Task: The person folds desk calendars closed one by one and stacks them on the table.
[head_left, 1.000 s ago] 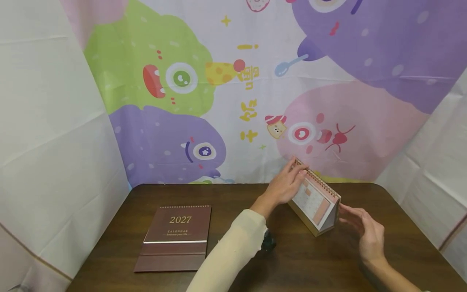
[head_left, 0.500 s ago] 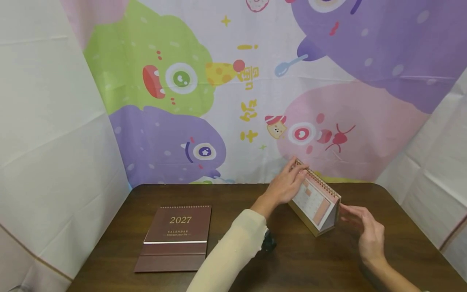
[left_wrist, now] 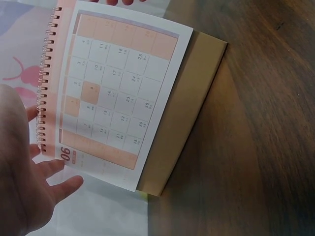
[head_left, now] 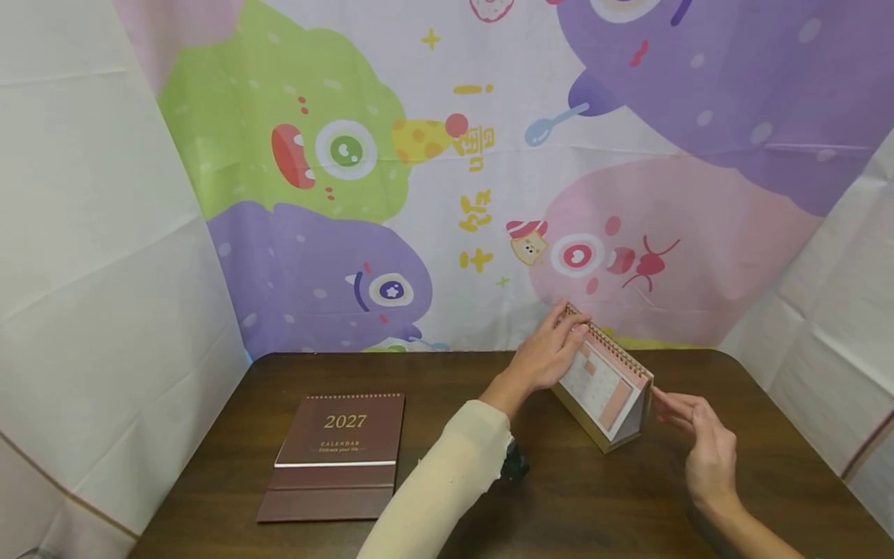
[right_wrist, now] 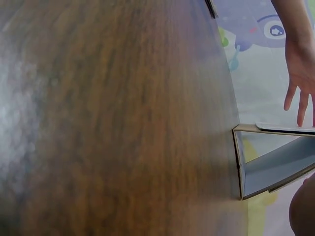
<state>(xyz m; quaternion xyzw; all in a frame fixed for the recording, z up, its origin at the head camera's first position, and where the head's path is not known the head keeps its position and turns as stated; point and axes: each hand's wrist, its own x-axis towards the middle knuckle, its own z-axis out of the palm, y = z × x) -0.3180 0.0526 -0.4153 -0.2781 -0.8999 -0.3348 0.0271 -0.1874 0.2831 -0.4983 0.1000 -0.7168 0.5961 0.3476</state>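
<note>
A pink and white spiral-bound desk calendar point(head_left: 599, 380) with a tan base stands tent-like at the right of the table, its month page toward the camera. My left hand point(head_left: 545, 353) touches its left end, fingertips at the coil and page edge; in the left wrist view its fingers are spread and fairly straight. My right hand point(head_left: 708, 446) is by the right end, its extended fingers reaching the back edge. In the right wrist view, the calendar's hollow side point(right_wrist: 275, 162) faces the camera, and only a blurred part of my right hand point(right_wrist: 303, 209) shows.
A dark red 2027 calendar point(head_left: 338, 458) lies on the left of the brown wooden table point(head_left: 209, 489). A cartoon-printed cloth point(head_left: 447, 178) hangs behind the table's far edge, with white cloth point(head_left: 105, 233) at the sides. A small dark object point(head_left: 514, 463) sits beside my left sleeve.
My right fingers have shifted very slightly at the calendar's right edge. My left hand and both calendars look the same.
</note>
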